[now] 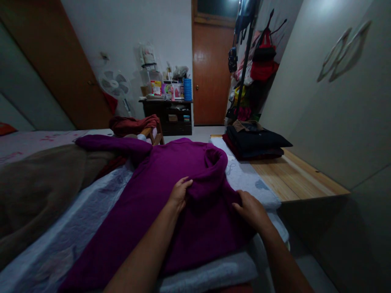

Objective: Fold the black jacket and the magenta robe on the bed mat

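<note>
A purple long-sleeved garment (pixel 146 195) lies spread over the bed, one sleeve (pixel 113 143) stretched out to the far left. Its right part is bunched into a raised fold. My left hand (pixel 180 193) pinches the cloth at the near side of that fold, thumb against fingers. At the garment's right edge, my right hand (pixel 252 207) grips the fabric between thumb and fingers. Both forearms reach in from the bottom of the view.
Folded dark clothes (pixel 256 140) are stacked on a wooden ledge (pixel 293 175) at right. A brown blanket (pixel 45 187) covers the left. Behind stand a reddish cloth (pixel 134 124) on a wooden frame, a fan (pixel 115 84), a dark cabinet (pixel 165 118) and a door (pixel 212 73).
</note>
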A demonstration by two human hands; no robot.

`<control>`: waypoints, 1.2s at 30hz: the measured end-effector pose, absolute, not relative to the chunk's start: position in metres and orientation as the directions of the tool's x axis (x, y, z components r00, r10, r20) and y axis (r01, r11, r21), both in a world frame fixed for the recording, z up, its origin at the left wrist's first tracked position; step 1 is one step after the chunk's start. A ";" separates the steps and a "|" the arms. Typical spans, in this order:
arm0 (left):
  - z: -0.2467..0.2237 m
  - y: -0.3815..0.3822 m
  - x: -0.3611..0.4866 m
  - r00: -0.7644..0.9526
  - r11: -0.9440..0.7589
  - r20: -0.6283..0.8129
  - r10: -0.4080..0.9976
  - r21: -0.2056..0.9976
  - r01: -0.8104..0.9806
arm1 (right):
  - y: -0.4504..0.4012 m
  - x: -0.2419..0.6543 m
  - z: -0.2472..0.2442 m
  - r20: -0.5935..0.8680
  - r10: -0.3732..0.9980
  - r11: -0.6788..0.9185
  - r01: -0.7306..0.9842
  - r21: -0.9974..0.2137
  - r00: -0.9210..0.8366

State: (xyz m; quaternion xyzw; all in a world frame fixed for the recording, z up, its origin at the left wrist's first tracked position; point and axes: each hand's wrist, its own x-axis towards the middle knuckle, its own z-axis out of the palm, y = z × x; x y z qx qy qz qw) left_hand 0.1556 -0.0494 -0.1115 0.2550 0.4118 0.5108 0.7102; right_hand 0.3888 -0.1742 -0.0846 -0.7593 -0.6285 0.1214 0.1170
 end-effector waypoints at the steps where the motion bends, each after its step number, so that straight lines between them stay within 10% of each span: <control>1: -0.110 -0.049 0.154 0.144 0.359 -0.336 0.931 0.767 -0.532 | -0.176 0.387 -0.083 -0.064 0.984 -0.180 0.926 -0.332 0.168; 10: -0.046 -0.047 0.134 0.346 0.311 -0.108 0.932 0.731 -0.607 | -0.180 0.349 -0.059 -0.060 0.996 -0.087 0.948 -0.307 0.072; 20: -0.028 -0.043 0.019 -0.087 0.100 -0.199 0.976 0.767 -0.634 | -0.190 0.293 -0.056 -0.125 0.935 0.257 0.879 -0.402 -0.331; 24: -0.077 -0.046 -0.018 -0.258 0.259 -0.361 0.896 0.898 -0.355 | -0.195 0.293 -0.074 -0.120 0.911 0.296 0.828 -0.475 -0.395; 27: -0.104 -0.050 -0.021 -0.284 0.225 -0.175 0.943 0.962 0.153 | -0.200 0.299 -0.085 -0.139 0.912 0.271 0.821 -0.502 -0.386; 31: -0.117 -0.061 0.000 0.020 -0.089 0.124 0.992 0.581 0.809 | -0.207 0.303 -0.090 -0.128 0.918 0.258 0.811 -0.525 -0.375; 36: -0.128 -0.073 0.021 0.303 -0.323 0.125 0.945 0.195 0.926 | -0.217 0.300 -0.096 -0.051 0.966 0.212 0.891 -0.401 -0.253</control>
